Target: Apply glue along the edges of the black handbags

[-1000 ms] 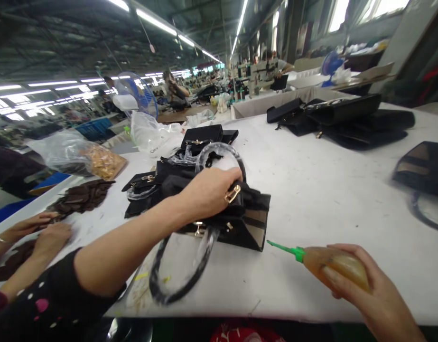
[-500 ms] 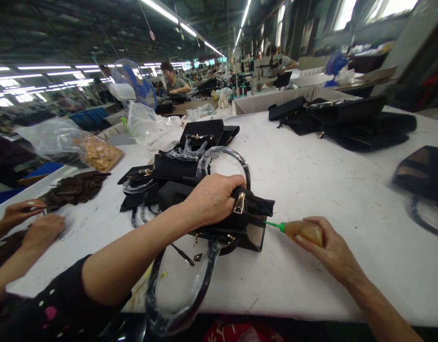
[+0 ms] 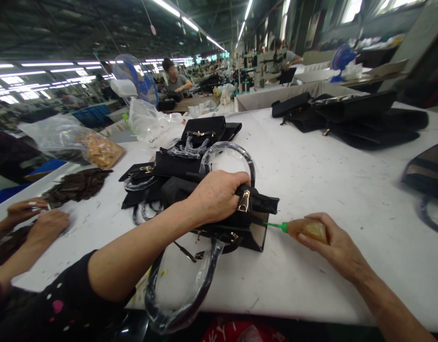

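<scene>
Fluorescent tubes run above a crowded workshop, where a white tabletop carries a black handbag. At the handbag's upper edge, the person's left hand is closed around the black material, just beside a gold zipper pull. To the right of the handbag, the right hand grasps an amber squeeze bottle, whose green nozzle points at the handbag's beige side panel; whether the tip touches it cannot be told. A plastic-wrapped handle loops out on the handbag's near side. Just behind the handbag and to its left lie clustered black bags, some with gold clasps. Farther left of it, a co-worker's hands are near a dark brown heap; what they hold is too small to tell. Beyond the handbag, well to its right, rest flat black bags. Far behind it are a blue fan and a person in grey.
</scene>
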Tool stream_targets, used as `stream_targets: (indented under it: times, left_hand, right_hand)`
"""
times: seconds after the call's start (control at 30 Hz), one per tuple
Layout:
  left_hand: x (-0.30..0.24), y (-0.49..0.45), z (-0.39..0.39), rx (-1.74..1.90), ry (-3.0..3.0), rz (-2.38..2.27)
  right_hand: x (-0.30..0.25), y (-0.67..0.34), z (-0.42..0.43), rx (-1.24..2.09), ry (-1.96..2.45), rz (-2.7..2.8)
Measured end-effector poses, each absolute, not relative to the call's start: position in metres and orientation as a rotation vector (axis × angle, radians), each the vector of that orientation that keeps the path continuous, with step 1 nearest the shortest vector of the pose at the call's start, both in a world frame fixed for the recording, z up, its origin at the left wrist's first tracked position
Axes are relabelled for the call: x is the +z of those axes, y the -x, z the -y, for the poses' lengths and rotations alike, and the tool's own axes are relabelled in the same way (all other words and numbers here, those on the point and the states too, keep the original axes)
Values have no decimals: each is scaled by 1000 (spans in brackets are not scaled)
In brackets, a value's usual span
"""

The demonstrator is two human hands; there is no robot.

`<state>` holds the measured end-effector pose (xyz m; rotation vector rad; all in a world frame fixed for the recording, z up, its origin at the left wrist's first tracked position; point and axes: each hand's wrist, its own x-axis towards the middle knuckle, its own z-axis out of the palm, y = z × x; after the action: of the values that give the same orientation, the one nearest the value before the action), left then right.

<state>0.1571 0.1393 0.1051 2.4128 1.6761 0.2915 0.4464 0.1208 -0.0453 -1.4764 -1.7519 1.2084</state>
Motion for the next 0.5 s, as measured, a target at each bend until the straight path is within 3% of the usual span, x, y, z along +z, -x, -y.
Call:
stream_targets:
  times: [0.2, 0.33, 0.5]
  left_hand:
    - [105, -156, -138, 304, -2398, -1652]
    - [105, -155, -137, 322, -2379, -1651]
    - [104, -153, -136, 325, -2360, -1626]
  right_hand:
    - [-45, -450, -119, 1392, 1340, 1798]
    - [-51, -455, -116, 1282, 1417, 1755]
    - [-53, -456, -113, 1402, 1323, 1833]
